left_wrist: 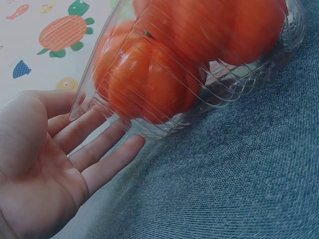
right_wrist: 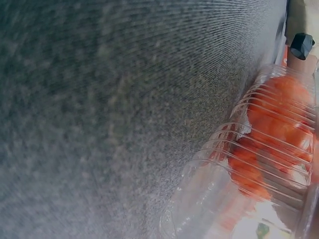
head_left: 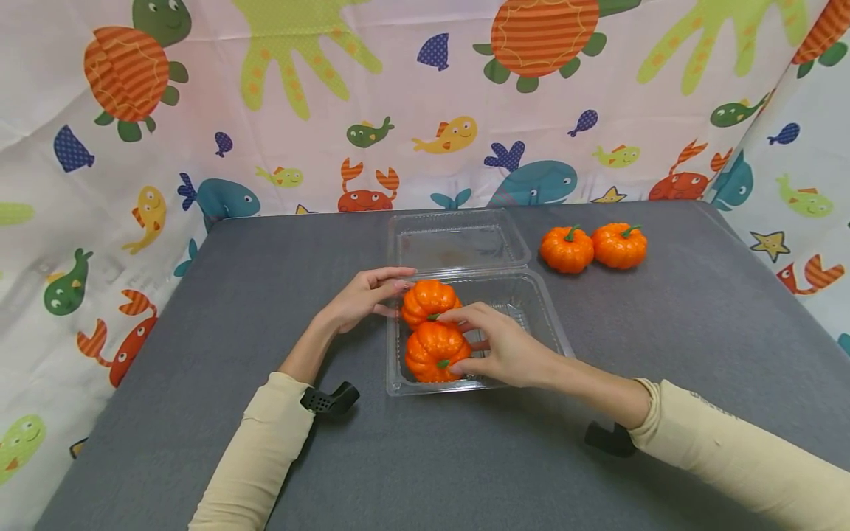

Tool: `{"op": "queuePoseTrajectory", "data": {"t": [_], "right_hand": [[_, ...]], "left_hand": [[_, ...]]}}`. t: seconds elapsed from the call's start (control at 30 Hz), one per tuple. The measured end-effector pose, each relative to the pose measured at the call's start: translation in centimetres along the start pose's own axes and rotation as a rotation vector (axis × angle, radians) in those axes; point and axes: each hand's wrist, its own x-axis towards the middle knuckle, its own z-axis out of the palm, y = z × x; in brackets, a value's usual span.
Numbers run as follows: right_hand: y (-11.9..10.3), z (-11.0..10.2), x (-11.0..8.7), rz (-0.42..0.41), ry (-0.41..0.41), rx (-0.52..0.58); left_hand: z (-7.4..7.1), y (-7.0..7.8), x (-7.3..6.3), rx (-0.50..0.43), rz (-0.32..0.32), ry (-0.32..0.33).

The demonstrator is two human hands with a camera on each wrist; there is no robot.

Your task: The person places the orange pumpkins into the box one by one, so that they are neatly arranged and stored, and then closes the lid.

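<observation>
A hinged clear plastic container (head_left: 547, 313) lies with its lid (head_left: 458, 251) folded back. Two small orange pumpkins sit in its left half: a far pumpkin (head_left: 428, 299) and a near pumpkin (head_left: 432, 350), touching each other. My right hand (head_left: 514, 350) reaches in from the right and holds the near pumpkin between thumb and fingers, its upper fingers close to the far pumpkin's stem. My left hand (head_left: 361, 299) rests at the container's left wall, fingers fairly straight; the left wrist view shows the fingers (left_wrist: 107, 169) against the outside of the ribbed plastic. The right wrist view leaves the right fingers mostly hidden.
Two more orange pumpkins, a left one (head_left: 567, 249) and a right one (head_left: 620, 245), stand side by side right of the lid. Grey cloth covers the table (head_left: 432, 464). A printed curtain (head_left: 412, 96) hangs along the back and sides.
</observation>
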Motion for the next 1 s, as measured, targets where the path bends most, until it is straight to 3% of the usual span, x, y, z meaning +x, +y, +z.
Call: {"op": "queuePoseTrajectory", "data": {"t": [1.0], "right_hand": [[-0.1, -1.2, -0.2, 0.046, -0.005, 0.05]], "left_hand": [[-0.1, -0.2, 0.1, 0.008, 0.011, -0.003]]}}
